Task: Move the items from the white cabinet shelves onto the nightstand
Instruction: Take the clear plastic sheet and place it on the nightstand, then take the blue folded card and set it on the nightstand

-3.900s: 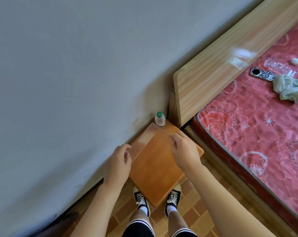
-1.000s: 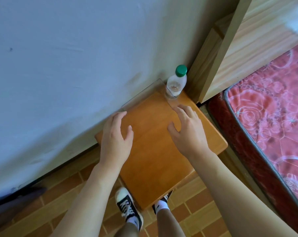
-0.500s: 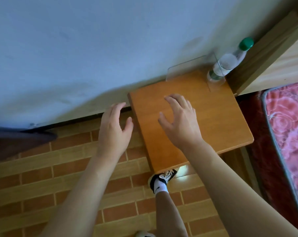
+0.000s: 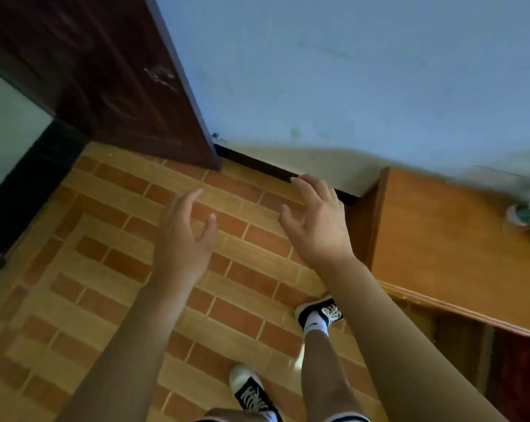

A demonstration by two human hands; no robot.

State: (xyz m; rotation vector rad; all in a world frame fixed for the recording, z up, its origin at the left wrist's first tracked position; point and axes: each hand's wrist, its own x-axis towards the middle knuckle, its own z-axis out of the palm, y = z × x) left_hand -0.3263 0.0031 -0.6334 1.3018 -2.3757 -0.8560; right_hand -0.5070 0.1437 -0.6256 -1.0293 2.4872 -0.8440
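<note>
- Both hands empty: left hand (image 4: 181, 239) & right hand (image 4: 318, 226) had fingers loose, over floor (image 4: 105, 269).
- Bottle (image 4: 527, 213) stood on nightstand (image 4: 446, 248) surface by wall.
- Prob. between trips; cabinet not in view, next item needs fetching.

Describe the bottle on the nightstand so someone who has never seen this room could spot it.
Find the orange-brown wooden nightstand against the pale wall at the right. The bottle sits at its far right corner, cut off by the picture's edge. It is the only clear thing there, with a green band.

Two hands: left hand (image 4: 183, 239), right hand (image 4: 317, 226). One nightstand (image 4: 449, 248), one bottle (image 4: 528, 212), one door (image 4: 111, 74). Two shoes (image 4: 318, 313).
</note>
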